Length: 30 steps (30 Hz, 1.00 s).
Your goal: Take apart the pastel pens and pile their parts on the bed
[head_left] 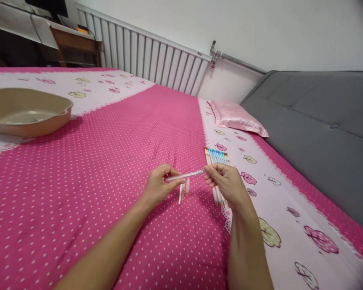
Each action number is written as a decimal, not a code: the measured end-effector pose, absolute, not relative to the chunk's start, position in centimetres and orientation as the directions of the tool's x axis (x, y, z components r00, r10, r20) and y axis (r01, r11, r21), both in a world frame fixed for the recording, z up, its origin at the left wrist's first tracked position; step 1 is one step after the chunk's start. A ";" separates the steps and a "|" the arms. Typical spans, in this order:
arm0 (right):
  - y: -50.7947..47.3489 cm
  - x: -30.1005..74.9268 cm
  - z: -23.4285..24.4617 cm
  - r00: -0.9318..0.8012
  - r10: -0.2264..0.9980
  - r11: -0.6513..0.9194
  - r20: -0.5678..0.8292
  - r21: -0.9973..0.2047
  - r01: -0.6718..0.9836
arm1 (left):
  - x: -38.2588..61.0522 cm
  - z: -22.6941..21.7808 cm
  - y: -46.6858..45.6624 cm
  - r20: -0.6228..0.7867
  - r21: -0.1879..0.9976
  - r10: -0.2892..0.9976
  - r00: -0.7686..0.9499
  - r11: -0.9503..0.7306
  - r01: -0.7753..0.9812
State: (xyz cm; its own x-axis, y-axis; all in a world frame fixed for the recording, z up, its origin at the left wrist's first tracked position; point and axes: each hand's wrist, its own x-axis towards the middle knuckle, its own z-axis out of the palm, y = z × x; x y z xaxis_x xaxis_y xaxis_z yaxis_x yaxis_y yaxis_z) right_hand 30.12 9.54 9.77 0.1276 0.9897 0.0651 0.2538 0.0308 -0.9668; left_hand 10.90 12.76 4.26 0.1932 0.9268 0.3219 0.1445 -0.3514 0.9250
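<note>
A slim, pale pen (188, 175) is held nearly level above the bed, one end in each hand. My left hand (161, 184) pinches its left end between thumb and fingers. At the other end, the fingertips of my right hand (225, 180) are closed on the tip. Below the pen, a few small pieces, one a thin white stick (180, 194) and another a pinkish pen cap or tube (187, 187), lie on the bedspread. A row of pens (218, 156) with blue and orange ends lies side by side, partly hidden behind my right hand.
A beige basin (30, 121) sits on the pink dotted bedspread (133, 137) at the left. Toward the grey headboard (320, 117) lies a pink satin pillow (237, 118). Beyond the bed are a white radiator (145, 52), a pipe (238, 61) and a desk (74, 40).
</note>
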 end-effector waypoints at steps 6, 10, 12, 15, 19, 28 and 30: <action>9.3 30.2 9.5 0.178 0.983 -0.045 0.040 -0.892 0.449 | 10.9 4.4 12.7 0.348 0.911 0.917 0.193 -0.380 0.162; 9.4 30.4 9.4 0.180 0.981 -0.027 0.064 -0.887 0.461 | 11.0 4.5 12.6 0.293 0.941 0.938 0.187 -0.318 0.117; 9.4 30.3 9.7 0.175 0.979 0.025 0.105 -0.913 0.408 | 11.0 4.6 12.5 0.240 0.959 0.950 0.200 -0.264 0.101; 9.2 30.0 10.3 0.077 0.989 0.101 0.128 -0.953 0.286 | 11.0 4.7 12.4 0.173 0.976 0.959 0.226 -0.198 0.094; 9.1 29.6 10.6 0.059 0.990 0.117 0.129 -0.977 0.179 | 11.0 4.5 12.5 0.167 0.973 0.951 0.259 -0.201 0.109; 9.4 28.9 9.9 0.220 0.971 0.068 0.096 -0.989 0.133 | 11.1 4.1 12.5 0.364 0.861 0.906 0.214 -0.415 0.295; 9.4 28.7 10.0 0.242 0.965 0.073 0.100 -0.990 0.117 | 11.1 4.2 12.4 0.418 0.828 0.889 0.186 -0.457 0.324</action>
